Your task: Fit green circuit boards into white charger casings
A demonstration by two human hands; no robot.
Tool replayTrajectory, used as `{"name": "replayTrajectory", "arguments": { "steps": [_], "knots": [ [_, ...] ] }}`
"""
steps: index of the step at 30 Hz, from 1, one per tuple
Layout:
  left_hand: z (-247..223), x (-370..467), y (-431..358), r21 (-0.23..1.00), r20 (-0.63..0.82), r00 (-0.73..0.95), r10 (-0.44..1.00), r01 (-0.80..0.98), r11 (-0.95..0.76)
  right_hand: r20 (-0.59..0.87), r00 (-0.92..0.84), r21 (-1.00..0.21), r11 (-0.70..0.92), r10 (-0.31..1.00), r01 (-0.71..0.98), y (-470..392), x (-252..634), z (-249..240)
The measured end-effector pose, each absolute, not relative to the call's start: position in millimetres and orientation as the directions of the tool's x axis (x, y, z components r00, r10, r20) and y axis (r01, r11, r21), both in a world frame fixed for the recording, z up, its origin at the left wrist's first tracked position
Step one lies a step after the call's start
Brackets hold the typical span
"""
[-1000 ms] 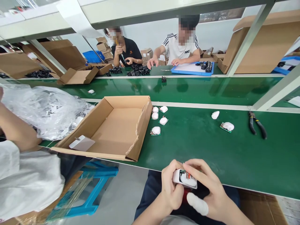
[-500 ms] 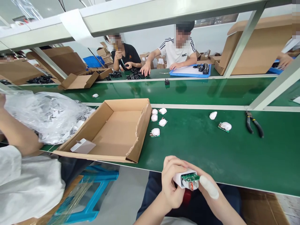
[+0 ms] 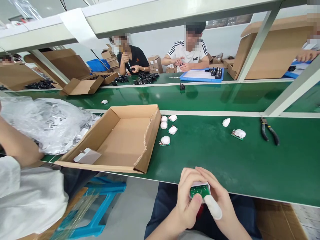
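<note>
Low in front of me, at the bench's near edge, both my hands are closed around a small white plastic casing. A green circuit board sits in the casing's end that faces me. My left hand wraps the left side, its thumb pressed on the board. My right hand grips the other side; a white finger cot covers its thumb, which lies at the casing's lower right edge. Beyond my hands, several circuit boards topped with white lumps lie beside the box, and another such board lies to the right.
An open cardboard box holds one white casing. Left of it is a clear bag of parts, near another person's arm. Pliers lie right. A black plug is on the green belt; co-workers sit beyond.
The board's end, which stuck out of the casing, now shows its flat green face. My left thumb has moved onto it. Across the belt, a co-worker's hand has left the black pile.
</note>
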State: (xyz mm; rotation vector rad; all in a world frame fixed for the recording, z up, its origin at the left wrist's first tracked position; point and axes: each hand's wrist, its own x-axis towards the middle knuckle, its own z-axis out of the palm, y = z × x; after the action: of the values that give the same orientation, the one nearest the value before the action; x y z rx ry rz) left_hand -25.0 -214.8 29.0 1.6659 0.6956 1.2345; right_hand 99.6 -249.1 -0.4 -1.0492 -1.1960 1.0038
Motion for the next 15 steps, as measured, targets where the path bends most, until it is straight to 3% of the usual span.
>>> {"name": "replayTrajectory", "arguments": {
  "steps": [3, 9, 15],
  "knots": [
    [27.0, -20.9, -219.9, 0.899, 0.438, 0.277, 0.855, -0.149, -0.412, 0.259, 0.07, -0.966, 0.256, 0.963, 0.043, -255.0, 95.9, -6.5],
    [27.0, -12.8, -224.6, 0.903, 0.408, 0.163, 0.898, -0.214, -0.371, 0.283, 0.072, -0.959, 0.28, 0.956, 0.042, -255.3, 90.3, -28.9],
    [22.6, -9.8, -221.9, 0.873, 0.464, 0.105, 0.879, -0.22, -0.435, 0.316, 0.085, -0.947, 0.308, 0.945, 0.092, -256.4, 87.2, -18.2]
  ]
}}
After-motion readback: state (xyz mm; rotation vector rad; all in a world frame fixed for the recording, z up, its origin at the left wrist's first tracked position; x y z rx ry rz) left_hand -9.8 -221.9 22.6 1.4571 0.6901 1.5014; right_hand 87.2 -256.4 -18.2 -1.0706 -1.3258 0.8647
